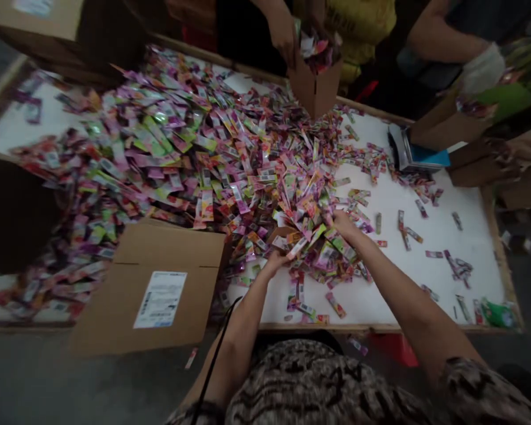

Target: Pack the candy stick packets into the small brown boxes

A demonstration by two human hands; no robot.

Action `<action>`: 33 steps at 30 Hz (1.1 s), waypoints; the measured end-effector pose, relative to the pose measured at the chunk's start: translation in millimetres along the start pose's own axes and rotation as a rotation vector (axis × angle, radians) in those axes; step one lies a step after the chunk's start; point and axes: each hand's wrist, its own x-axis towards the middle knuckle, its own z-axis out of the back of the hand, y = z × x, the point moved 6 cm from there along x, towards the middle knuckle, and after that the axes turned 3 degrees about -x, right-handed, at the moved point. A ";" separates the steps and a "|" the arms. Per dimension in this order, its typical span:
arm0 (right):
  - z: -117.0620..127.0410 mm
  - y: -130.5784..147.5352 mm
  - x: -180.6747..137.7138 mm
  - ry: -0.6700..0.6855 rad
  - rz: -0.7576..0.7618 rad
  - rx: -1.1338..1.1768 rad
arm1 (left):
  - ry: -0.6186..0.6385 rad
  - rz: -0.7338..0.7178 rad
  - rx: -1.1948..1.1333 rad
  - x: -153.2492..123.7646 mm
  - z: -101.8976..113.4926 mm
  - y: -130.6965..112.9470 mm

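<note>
Colourful stick packets [234,147] in pink, purple, green and orange lie in a large heap on the white table. My left hand [274,263] is closed at the near edge of a bunch of packets, with a pale packet [297,248] at its fingertips. Just beyond it, a brown cardboard edge [279,234] shows among the packets. On the other side of the bunch, my right hand [343,224] is closed against packets, its fingertips partly hidden by them. Between both hands the packets stick out at many angles.
A flattened-looking cardboard carton [133,248] with a white label stands at the near left edge. Across the table, another person's hands hold a small box [315,88] of packets. More workers and boxes [451,121] are at right. A wooden rim [380,328] edges the table.
</note>
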 end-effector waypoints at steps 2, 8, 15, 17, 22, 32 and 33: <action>-22.0 4.6 -12.1 0.039 0.019 0.014 | -0.063 -0.012 0.072 -13.7 14.5 -7.3; -90.1 21.2 -33.7 0.234 -0.013 -0.155 | -0.153 -0.244 0.218 -65.4 51.4 -79.1; -75.3 72.6 -60.4 0.271 0.032 -0.556 | 0.300 -0.573 0.530 -104.5 8.7 -173.0; -48.0 87.7 -77.6 0.154 0.146 -0.581 | 0.339 -0.598 0.599 -113.6 0.5 -184.7; -32.6 63.7 -105.9 0.036 0.093 -0.463 | 0.317 -0.736 0.900 -114.9 -25.7 -199.9; -131.4 -5.8 -53.0 0.299 -0.389 -0.402 | 0.332 -0.198 1.766 -22.1 -101.5 -110.0; -125.4 -2.3 -56.1 0.303 -0.374 -0.401 | 0.351 -0.153 1.798 -16.8 -105.2 -105.1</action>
